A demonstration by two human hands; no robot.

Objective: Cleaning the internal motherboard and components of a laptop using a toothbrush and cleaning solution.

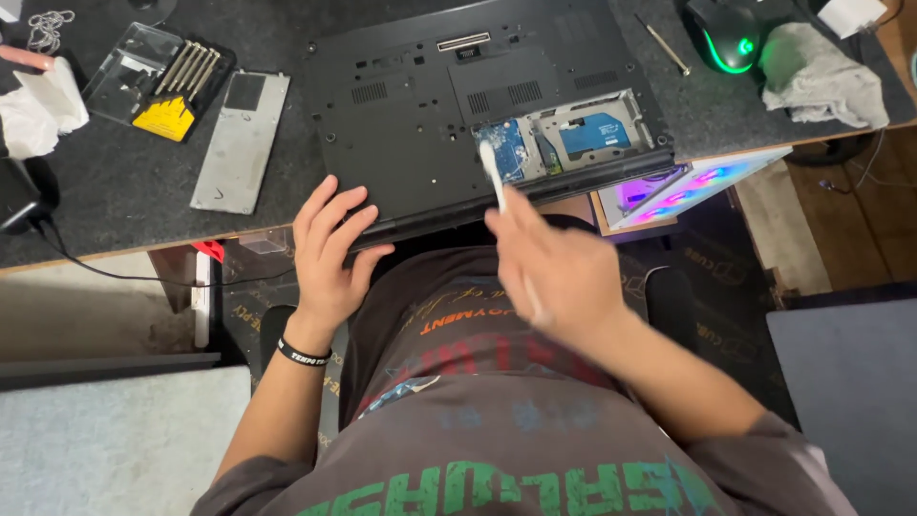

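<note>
**Inspector:** On the tabletop (pixel 115 205), a black laptop (pixel 411 105) lies bottom up, its near edge overhanging toward the person. A bay (pixel 564 139) at its right is uncovered, showing a blue board and metal frame.

**Clerk:** The hands?

**Inspector:** Left hand (pixel 330 253) lies flat, fingers spread, on the laptop's near left corner. Right hand (pixel 559 272) is closed around a thin white stick (pixel 494 172); its tip is at the bay's left edge, on or just over the board. The hand is blurred, so I cannot tell which.

**Clerk:** How would they handle?

**Inspector:** In my judgement the laptop is stiff and fairly heavy, best held by the solid casing edge as the left hand has it. The exposed board looks fragile. The stick appears light and is gripped near its lower end.

**Clerk:** Surroundings?

**Inspector:** A grey metal plate (pixel 242 141) and a screwdriver set (pixel 162 81) to the left; a loose screwdriver (pixel 665 45), a green-lit mouse (pixel 726 33) and a grey cloth (pixel 821 76) to the right.
</note>
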